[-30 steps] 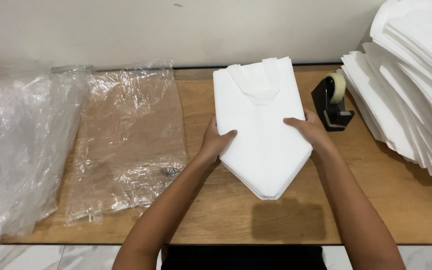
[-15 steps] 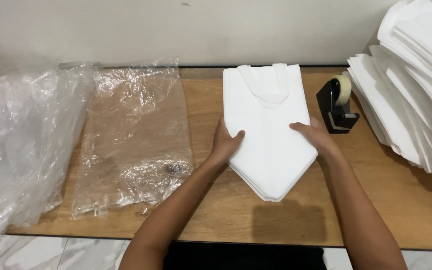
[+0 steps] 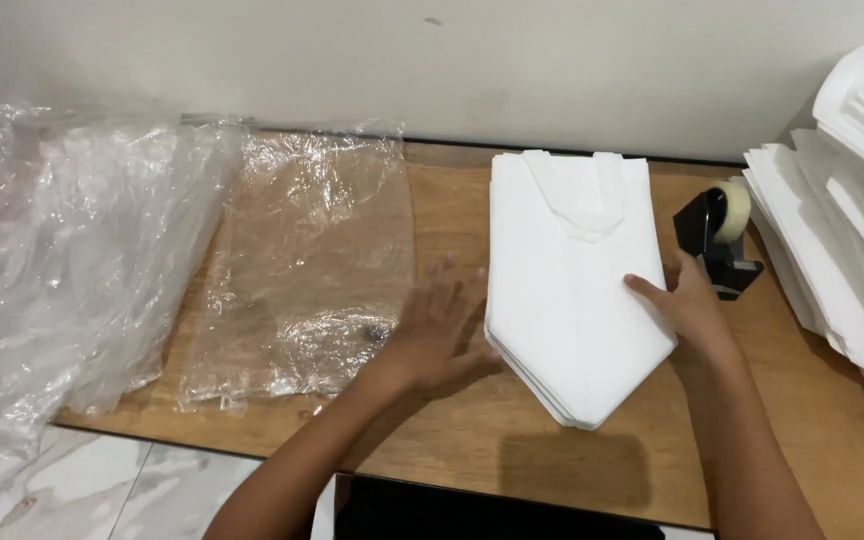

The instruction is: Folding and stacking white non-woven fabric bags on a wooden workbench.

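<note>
At the far left a loose heap of clear plastic film (image 3: 42, 270) spills over the edge of the wooden surface (image 3: 452, 200), crinkled and glossy. Beside it lies a flat clear plastic bag (image 3: 302, 260), wrinkled, with the brown wood showing through.

The left hand (image 3: 437, 335) has come off the white stack since half a second ago. It now sits flat with fingers spread wide on the bare wood, between the clear bag and the stack, holding nothing and nearing the bag's right edge. So the stack is now steadied from one side only.

The stack of white folded bags (image 3: 572, 290) rests at the middle of the surface, matte and soft-looking, with its bottom folded to a point and cut-out handles at the top. The right hand (image 3: 687, 305) stays pressed on its right edge, fingers flat, gripping nothing.

Just right of that hand stands a black tape dispenser (image 3: 717, 240) with a pale roll. Further right leans a tall pile of white sheets (image 3: 842, 230).
</note>
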